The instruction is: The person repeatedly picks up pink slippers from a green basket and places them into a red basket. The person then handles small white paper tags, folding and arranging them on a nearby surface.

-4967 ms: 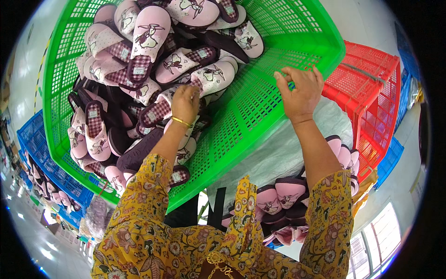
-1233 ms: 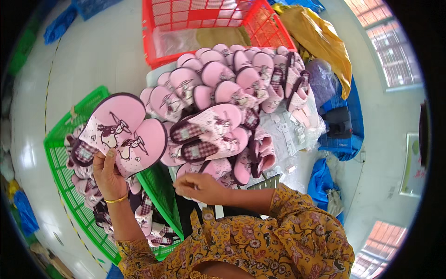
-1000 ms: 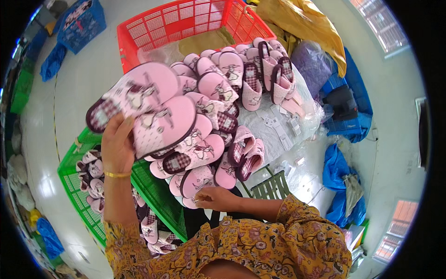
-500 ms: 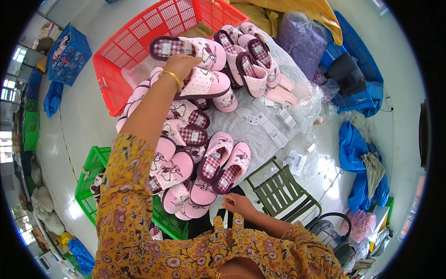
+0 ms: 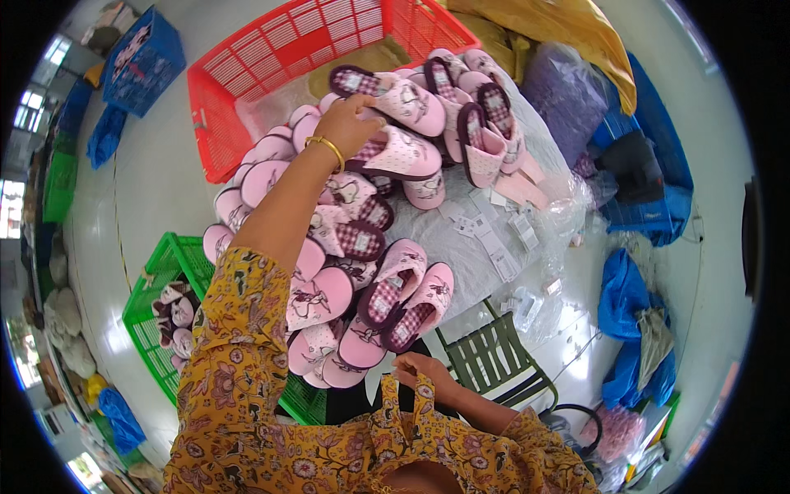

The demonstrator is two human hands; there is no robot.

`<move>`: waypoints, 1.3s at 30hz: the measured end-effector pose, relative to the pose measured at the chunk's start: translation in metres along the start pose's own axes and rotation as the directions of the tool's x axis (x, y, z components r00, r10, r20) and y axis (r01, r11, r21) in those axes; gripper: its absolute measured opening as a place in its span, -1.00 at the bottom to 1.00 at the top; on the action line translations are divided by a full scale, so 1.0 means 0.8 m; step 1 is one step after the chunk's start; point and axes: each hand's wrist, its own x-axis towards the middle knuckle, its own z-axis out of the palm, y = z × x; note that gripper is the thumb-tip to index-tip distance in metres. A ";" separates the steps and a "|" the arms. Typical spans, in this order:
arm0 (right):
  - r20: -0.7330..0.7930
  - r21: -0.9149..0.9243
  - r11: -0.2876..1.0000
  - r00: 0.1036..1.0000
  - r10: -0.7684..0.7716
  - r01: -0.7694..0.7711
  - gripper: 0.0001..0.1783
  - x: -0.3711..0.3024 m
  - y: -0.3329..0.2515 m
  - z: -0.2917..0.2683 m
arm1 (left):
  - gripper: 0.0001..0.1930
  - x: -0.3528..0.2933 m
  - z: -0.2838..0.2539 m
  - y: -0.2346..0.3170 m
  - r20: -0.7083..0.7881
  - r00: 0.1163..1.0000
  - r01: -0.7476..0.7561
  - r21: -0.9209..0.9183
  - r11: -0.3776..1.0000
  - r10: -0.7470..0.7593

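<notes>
Slipper pair (image 5: pixel 411 152): carried, since a second ago, from over the green basket (image 5: pixel 148 350) at eight o'clock to the far end of the slipper pile (image 5: pixel 321 296), at twelve; underside hidden, so whether it fully rests there is unclear.
Right hand (image 5: pixel 424 375): six o'clock, half curled, fingertips partly behind the shirt strap (image 5: pixel 424 401); cannot tell if it holds something.
Left sleeve (image 5: pixel 239 337): eight o'clock, covering part of pile and basket.
Folding chair (image 5: pixel 481 362): five o'clock, lower part behind the right forearm (image 5: pixel 485 412).
Left hand (image 5: pixel 350 128): eleven o'clock, fingers bent at the pair's near slipper, masking its heel; whether they grip, cannot tell.
Red basket (image 5: pixel 309 45): eleven o'clock, top cut off.
Purple bag (image 5: pixel 564 95): one o'clock, contents indistinct.
</notes>
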 end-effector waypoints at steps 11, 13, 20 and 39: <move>0.241 -0.122 0.937 0.926 -0.292 0.328 -0.71 0.109 -0.232 0.062 | -0.91 -0.347 -0.191 -0.164 -0.669 0.743 -0.091 -0.070 0.993 0.021; 0.267 -0.105 0.949 0.928 -0.261 0.297 -0.72 0.133 -0.267 0.106 | -0.91 -0.435 -0.195 -0.242 -0.713 0.649 0.146 -0.228 0.963 -0.267; 0.414 -0.165 0.796 0.774 -0.480 0.582 -0.75 0.290 -0.316 0.340 | -0.84 -0.767 -0.127 -0.460 -0.504 0.166 0.478 -0.710 0.517 -0.847; 0.739 -0.610 -0.195 0.463 -0.490 0.768 -0.72 0.660 -0.206 0.658 | -0.80 -0.761 -0.068 -0.738 -0.259 0.279 0.640 -0.668 0.380 -0.925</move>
